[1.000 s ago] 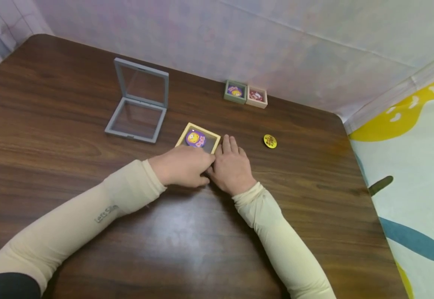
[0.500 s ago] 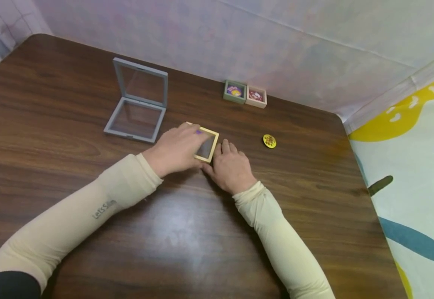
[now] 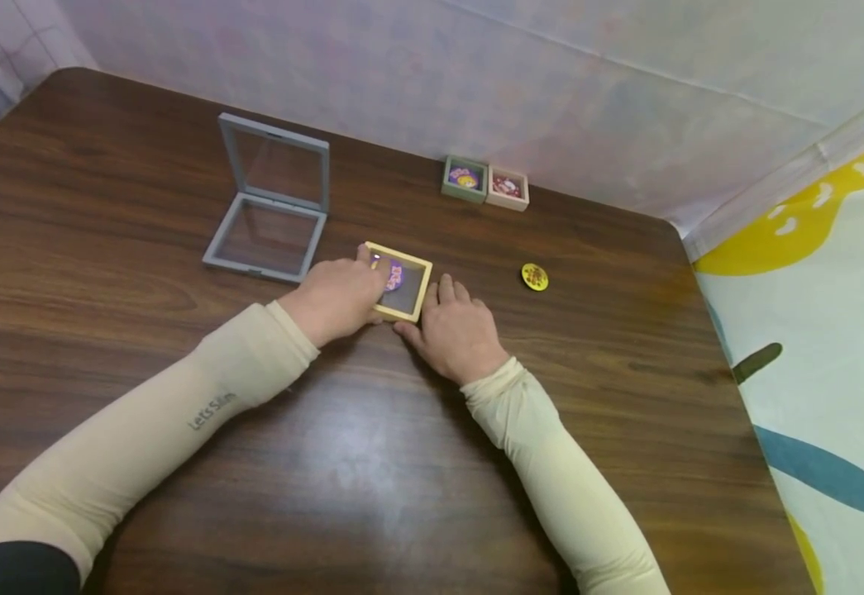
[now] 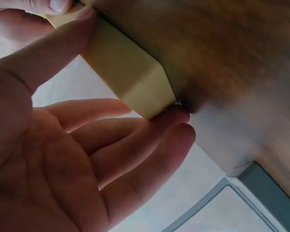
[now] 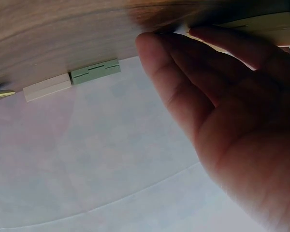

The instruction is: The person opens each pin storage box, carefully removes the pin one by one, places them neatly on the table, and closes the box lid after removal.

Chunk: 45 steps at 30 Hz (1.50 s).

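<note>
On the table lies a small pale-yellow display case [image 3: 422, 291] with a see-through window. A purple badge [image 3: 394, 275] shows inside it, partly covered by a finger. My left hand [image 3: 338, 299] holds the case at its left side. In the left wrist view, that hand's thumb lies along one side of the yellow case [image 4: 123, 63], and fingertips touch near a corner. My right hand [image 3: 461, 335] rests at the case's right edge with fingers extended. The right wrist view shows the right hand [image 5: 227, 111] beside the yellow case [image 5: 266, 29]; the fingertip contact is partly hidden.
A larger grey display frame [image 3: 264, 271] stands hinged open at the left. Near the wall, a green case [image 3: 465, 197] and a pale-pink case [image 3: 508, 202] sit side by side, each with a badge inside. A loose yellow badge [image 3: 535, 277] lies to the right.
My left hand has moved left and away from the case's near edge, across its top, to its left side. My right hand stays at the right edge, with its fingers hardly moved.
</note>
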### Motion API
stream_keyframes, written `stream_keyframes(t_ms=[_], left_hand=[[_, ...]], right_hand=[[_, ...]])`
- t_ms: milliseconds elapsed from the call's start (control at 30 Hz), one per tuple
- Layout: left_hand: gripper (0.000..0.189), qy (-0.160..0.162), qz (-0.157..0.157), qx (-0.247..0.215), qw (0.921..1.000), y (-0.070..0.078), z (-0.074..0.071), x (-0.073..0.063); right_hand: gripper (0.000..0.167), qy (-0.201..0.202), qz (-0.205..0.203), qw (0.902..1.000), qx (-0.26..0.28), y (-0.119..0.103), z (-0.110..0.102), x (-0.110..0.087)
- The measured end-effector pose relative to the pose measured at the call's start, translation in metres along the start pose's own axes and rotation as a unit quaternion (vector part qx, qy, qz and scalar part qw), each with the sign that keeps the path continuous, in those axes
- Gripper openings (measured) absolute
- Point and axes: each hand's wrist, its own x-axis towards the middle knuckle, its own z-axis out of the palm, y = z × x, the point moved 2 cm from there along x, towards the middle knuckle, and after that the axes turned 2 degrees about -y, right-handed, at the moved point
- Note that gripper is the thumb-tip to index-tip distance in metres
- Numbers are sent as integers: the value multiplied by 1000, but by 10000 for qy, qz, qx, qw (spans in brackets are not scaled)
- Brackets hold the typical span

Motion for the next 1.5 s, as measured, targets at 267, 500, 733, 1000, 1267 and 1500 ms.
stream_keyframes(t_ms=[267,500,733,1000,1267,1500], left_hand=[[91,203,28,-94,9997,-1,-2,0],[95,180,25,-126,9998,-1,-5,2],[95,266,-58,-108,9996,-4,-6,-1],[95,170,-129,-216,9995,-5,-8,-2],[108,117,-164,-670,9975,-8,-10,-2],[121,-81,-257,-1103,9935,-12,-11,1]], right_hand=[[74,-390,-110,9984,405,-5,-5,-5],[56,4,-343,9908,1310,1,-14,-5],[29,224,-584,9748,2143,4,-20,-1],[25,468,-545,9626,2612,8,-24,-3],[40,935,-477,9317,3478,12,-31,-9],[44,1398,-568,8755,4591,17,-33,-10]])
